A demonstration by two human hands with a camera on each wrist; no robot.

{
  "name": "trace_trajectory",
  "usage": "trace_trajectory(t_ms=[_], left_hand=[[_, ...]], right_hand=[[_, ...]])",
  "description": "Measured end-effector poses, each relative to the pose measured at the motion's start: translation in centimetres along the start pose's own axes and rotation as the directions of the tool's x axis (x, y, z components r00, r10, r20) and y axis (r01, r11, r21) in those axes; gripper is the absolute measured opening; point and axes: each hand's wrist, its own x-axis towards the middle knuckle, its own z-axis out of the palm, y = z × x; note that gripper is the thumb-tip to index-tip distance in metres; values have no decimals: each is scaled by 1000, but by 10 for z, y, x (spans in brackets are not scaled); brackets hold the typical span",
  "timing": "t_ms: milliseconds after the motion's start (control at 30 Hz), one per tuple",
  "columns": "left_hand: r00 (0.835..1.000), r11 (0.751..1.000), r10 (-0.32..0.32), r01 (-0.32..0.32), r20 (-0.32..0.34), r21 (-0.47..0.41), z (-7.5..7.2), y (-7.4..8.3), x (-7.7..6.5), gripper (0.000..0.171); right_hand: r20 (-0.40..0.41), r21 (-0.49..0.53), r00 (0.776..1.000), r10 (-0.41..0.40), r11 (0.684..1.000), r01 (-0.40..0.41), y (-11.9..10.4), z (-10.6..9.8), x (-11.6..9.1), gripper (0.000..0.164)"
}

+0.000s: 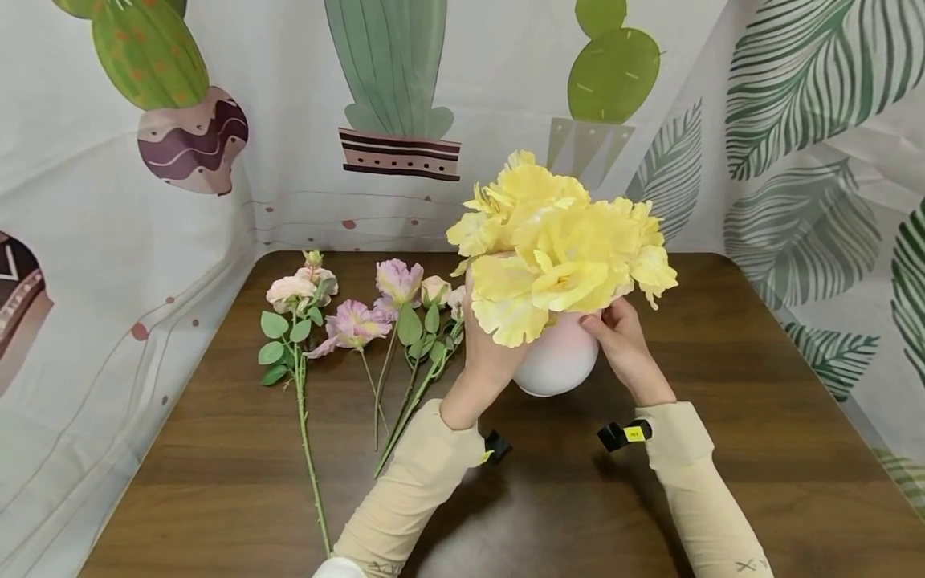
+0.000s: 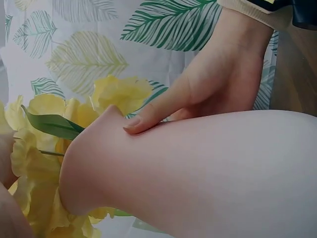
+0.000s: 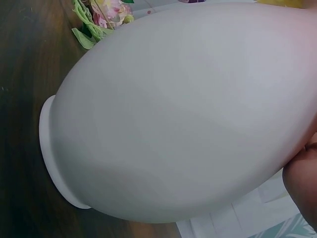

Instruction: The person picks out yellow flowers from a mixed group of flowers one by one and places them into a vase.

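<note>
A white vase with a pink-tinted neck [image 1: 555, 363] stands on the table, crowned by a bunch of large yellow flowers [image 1: 571, 241]. My right hand [image 1: 627, 347] grips the vase by its neck, with the thumb pressed just below the flared lip, as the left wrist view shows. On the other side, my left hand [image 1: 486, 361] is raised against the yellow blossoms, which hide most of its fingers. A green leaf [image 2: 52, 125] and a thin stem come out of the vase's mouth in the left wrist view. The vase's foot [image 3: 47, 148] appears in the right wrist view.
Left of the vase, a pale pink rose stem [image 1: 303, 417] lies on the brown wooden table [image 1: 209, 457]. Between them are purple flowers [image 1: 357, 323] and another rose stem with a cream bud [image 1: 435, 290]. A cloth printed with cacti and leaves hangs behind.
</note>
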Motion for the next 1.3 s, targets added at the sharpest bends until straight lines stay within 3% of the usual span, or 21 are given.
trace_trajectory(t_ms=[100,267,533,633,767,1067,1300], left_hand=[[1000,998,-5,4,-8,-70,1,1,0,48],[998,985,-65,64,0,-162,4,0,-2,46],[998,998,-45,47,37,-49,11,-5,-9,30],[998,1000,-27,26,62,9,11,-4,-10,22],[995,998,-1,-5,96,61,9,-2,-9,11],[999,999,15,-17,46,46,14,-3,-10,13],[996,995,16,-24,88,93,14,-1,-10,12]], right_hand=[[8,-2,1000,-2,1000,2,-2,0,1,32],[20,8,1000,13,1000,-14,-4,0,1,28],[-10,32,997,77,997,-76,-2,1,-1,40],[-11,48,997,70,996,-69,-2,1,-2,31],[-18,31,997,71,997,-70,-3,1,-2,38],[-32,-17,994,102,995,-102,-6,2,-1,37],[-28,1,995,91,996,-91,-6,1,-1,36]])
